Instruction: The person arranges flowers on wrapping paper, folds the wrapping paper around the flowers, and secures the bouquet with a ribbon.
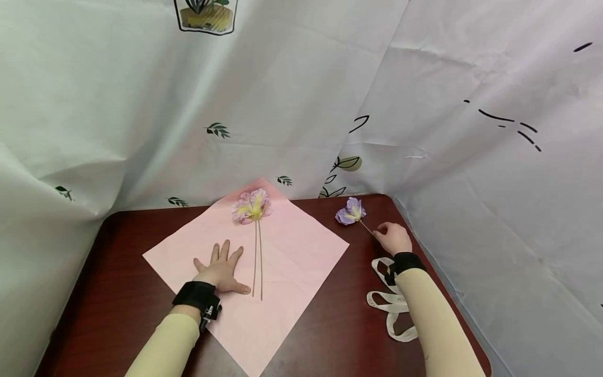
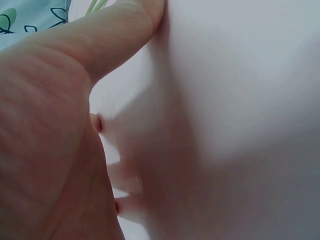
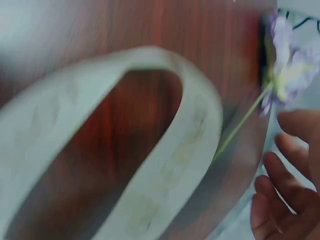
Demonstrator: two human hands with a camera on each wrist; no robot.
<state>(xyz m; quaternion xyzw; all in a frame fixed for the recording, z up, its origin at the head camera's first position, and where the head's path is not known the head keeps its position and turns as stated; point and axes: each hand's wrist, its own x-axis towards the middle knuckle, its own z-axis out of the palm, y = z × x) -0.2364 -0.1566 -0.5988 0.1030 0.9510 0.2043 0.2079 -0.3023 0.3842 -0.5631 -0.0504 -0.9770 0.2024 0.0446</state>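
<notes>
My left hand (image 1: 221,272) rests with fingers spread on a square pink sheet of paper (image 1: 301,262). Its thumb points toward two thin stems of pink-and-yellow artificial flowers (image 1: 253,206), whose heads overlap near the sheet's far corner. In the left wrist view the palm and thumb (image 2: 115,37) show over the paper. At the right, my right hand (image 1: 393,238) hovers by the stem of a purple artificial flower (image 1: 350,211). The right wrist view shows loosely bent fingers (image 3: 287,185) beside that stem, with a gap between.
A looped white ribbon (image 1: 393,309) with faint lettering lies under the right wrist, large and blurred in the right wrist view. The dark red-brown table (image 1: 118,293) has rounded far corners. White printed cloth (image 1: 282,94) hangs behind the table and along its right side.
</notes>
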